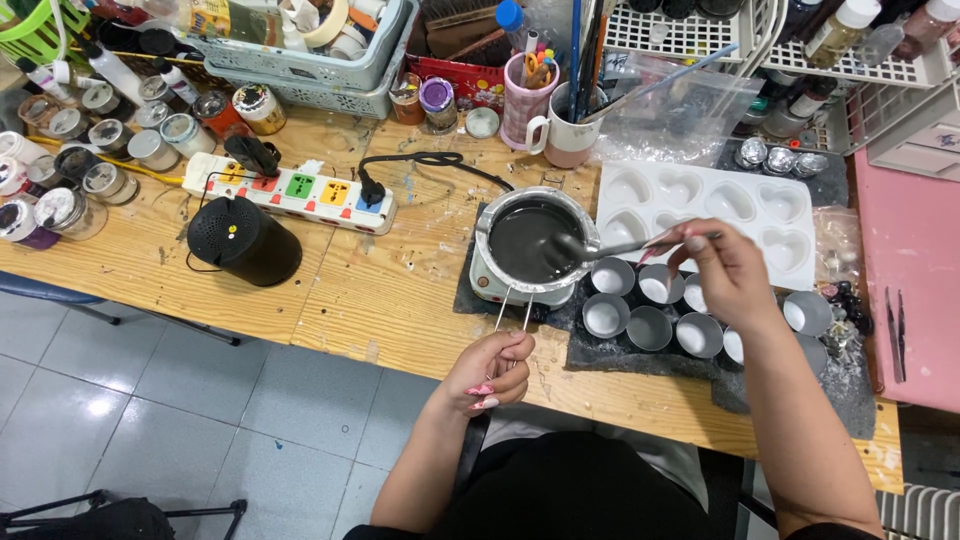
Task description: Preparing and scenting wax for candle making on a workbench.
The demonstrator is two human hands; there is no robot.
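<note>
A small metal pot (530,235) of dark liquid sits on a white heater base (500,288) in the middle of the wooden table (390,300). My left hand (492,372) grips the pot's wire handle (512,312) at the table's front edge. My right hand (722,272) holds a metal spoon (600,247) whose bowl dips into the dark liquid. Just below the right hand stand several small round tins (628,318) with pale insides, on a dark mat (620,355). A white heart-shaped mould tray (720,210) lies behind them.
A white power strip (300,190) and a black round speaker (243,240) lie to the left. Many small jars (90,150) crowd the far left. Mugs with tools (550,110), baskets (310,60) and wire racks (800,40) line the back. A pink surface (910,260) with tweezers (895,330) is on the right.
</note>
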